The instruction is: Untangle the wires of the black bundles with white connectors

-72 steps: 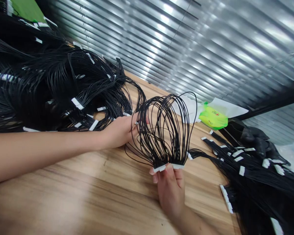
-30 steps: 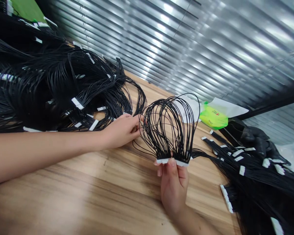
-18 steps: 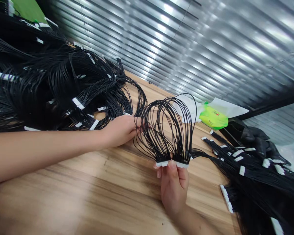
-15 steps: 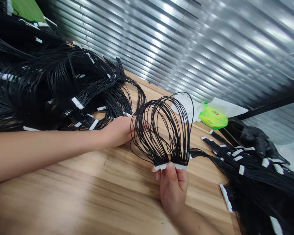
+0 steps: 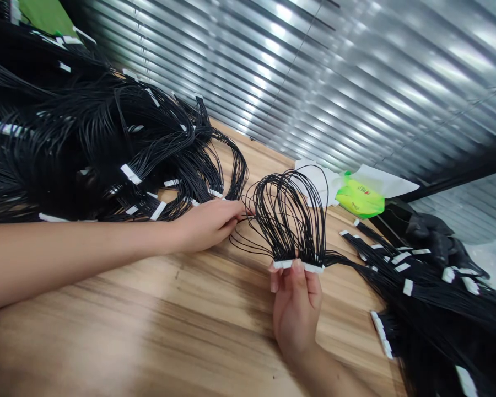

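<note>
Right hand [image 5: 295, 311] pinches a black wire harness [image 5: 287, 220] above the wooden counter [image 5: 149, 325].

The right hand is closed in a narrow pinch, thumb and fingers on the harness's white connector strips [image 5: 297, 266], near the middle of the view. The long axis runs from the strips at 6 o'clock up to the loop tops at 12, with the strips lying crosswise. The left hand [image 5: 206, 223] comes in from 9 o'clock, its fingertips [image 5: 240, 209] at the left strands; whether it grips them, I cannot tell. A firm pinch, level strips and gentle parting at that edge would likely best avoid snags. One heap of similar harnesses [image 5: 86, 149] lies at 10 o'clock, another heap [image 5: 430, 292] at 4, and a green packet [image 5: 359, 201] at 2.
</note>
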### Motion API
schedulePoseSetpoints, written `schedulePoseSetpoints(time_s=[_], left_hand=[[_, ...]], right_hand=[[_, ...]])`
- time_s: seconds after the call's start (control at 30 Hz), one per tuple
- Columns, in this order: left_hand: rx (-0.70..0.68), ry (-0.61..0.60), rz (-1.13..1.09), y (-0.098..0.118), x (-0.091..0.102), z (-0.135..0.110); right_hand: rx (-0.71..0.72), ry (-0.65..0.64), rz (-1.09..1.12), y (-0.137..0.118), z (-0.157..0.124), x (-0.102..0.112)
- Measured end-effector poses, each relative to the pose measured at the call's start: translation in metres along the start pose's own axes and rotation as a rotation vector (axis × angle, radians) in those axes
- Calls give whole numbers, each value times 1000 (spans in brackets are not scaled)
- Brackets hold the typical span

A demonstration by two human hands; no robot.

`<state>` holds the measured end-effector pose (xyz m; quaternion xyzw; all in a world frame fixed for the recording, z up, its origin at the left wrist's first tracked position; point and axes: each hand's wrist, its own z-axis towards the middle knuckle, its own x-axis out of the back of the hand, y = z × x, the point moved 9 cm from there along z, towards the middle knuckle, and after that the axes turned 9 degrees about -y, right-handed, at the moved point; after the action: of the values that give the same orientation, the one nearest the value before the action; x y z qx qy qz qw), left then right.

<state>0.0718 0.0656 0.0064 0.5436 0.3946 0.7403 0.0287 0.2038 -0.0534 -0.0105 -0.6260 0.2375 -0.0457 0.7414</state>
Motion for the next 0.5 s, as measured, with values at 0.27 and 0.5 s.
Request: schedulePoseSetpoints(time_s=[0.27, 0.5], left_hand=[[-212, 102, -29, 27, 15, -10], [-430, 309, 7, 48, 35, -25]], right_hand=[[-47, 42, 12, 3, 3, 2], [-61, 48, 5, 5, 3, 3]])
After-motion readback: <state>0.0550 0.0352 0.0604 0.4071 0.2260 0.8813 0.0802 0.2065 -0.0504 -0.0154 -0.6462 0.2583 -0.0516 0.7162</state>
